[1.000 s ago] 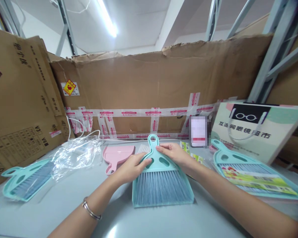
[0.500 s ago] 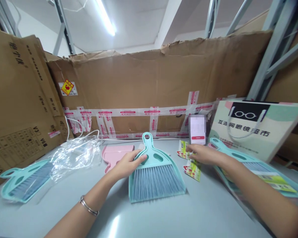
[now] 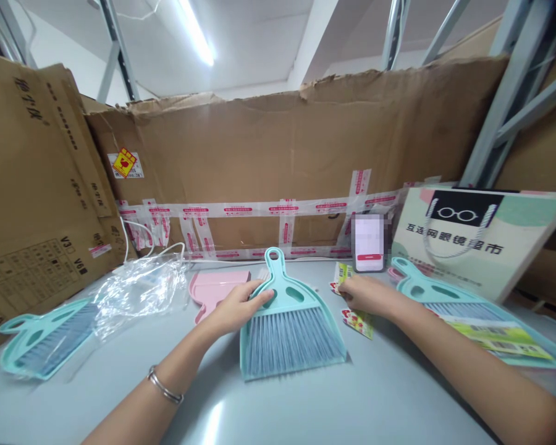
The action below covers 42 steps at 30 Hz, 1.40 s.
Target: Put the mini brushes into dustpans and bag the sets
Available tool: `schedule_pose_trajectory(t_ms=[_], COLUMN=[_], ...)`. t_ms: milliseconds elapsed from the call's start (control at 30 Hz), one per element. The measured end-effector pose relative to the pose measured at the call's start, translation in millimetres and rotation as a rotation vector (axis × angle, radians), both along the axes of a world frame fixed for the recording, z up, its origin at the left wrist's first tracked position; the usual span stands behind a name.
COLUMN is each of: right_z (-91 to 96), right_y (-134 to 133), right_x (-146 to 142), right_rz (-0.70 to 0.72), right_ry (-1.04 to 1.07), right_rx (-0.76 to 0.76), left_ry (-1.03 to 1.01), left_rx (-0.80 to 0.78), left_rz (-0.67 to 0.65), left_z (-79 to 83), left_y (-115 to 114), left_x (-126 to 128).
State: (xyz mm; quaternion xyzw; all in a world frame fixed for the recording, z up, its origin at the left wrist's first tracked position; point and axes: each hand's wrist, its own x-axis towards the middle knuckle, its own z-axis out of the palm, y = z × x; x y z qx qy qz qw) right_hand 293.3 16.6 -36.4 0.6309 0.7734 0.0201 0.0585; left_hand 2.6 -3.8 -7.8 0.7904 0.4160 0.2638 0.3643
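Note:
A teal brush-and-dustpan set (image 3: 290, 327) lies flat in the middle of the grey table, handle pointing away from me. My left hand (image 3: 238, 306) rests on its left shoulder, fingers curled over the brush handle. My right hand (image 3: 368, 295) is just right of the set, fingers pinched on a small stack of printed paper labels (image 3: 358, 318) lying on the table. A silver bracelet is on my left wrist.
A pink dustpan (image 3: 213, 290) and crumpled clear plastic bags (image 3: 139, 287) lie to the left, with another teal set (image 3: 41, 337) at far left. A labelled teal set (image 3: 472, 315), a phone (image 3: 369, 244) and a paper bag (image 3: 477, 238) are at right. Cardboard walls surround the table.
My right hand left the brush handle and moved right onto the paper labels. The teal set shifted slightly left; my left hand stayed on it.

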Motion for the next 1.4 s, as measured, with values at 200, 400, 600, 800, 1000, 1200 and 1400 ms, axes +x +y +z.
schedule_pose_trajectory(t_ms=[200, 400, 600, 800, 1000, 1200, 1400], right_z=[5.9, 4.6, 3.4, 20.2, 26.2, -4.0, -13.7], right_y=[-3.8, -2.4, 2.3, -6.0, -34.9, -52.1, -51.6], right_x=[-4.4, -9.0, -5.2, -13.5, -43.6, -86.8, -98.4], right_rz=[0.028, 0.043, -0.032, -0.081, 0.095, 0.627, 0.670], right_ry=[-0.071, -0.093, 0.009, 0.695, 1.037, 0.844, 0.812], right_rx=[-0.039, 0.031, 0.180, 0.526, 0.752, 0.543, 0.595], left_ry=[-0.037, -0.084, -0.318, -0.585, -0.767, -0.813, -0.852], left_rx=[-0.124, -0.210, -0.603, -0.895, -0.886, -0.795, -0.791], left_rz=[0.003, 0.010, 0.041, 0.110, 0.288, 0.301, 0.341], left_z=[0.5, 3.8, 1.9, -4.0, -5.9, -8.7, -9.0], left_y=[-0.3, -3.3, -1.4, 0.2, -5.2, -6.7, -12.1], left_x=[-2.5, -1.9, -1.3, 4.7, 17.6, 25.1, 32.3])
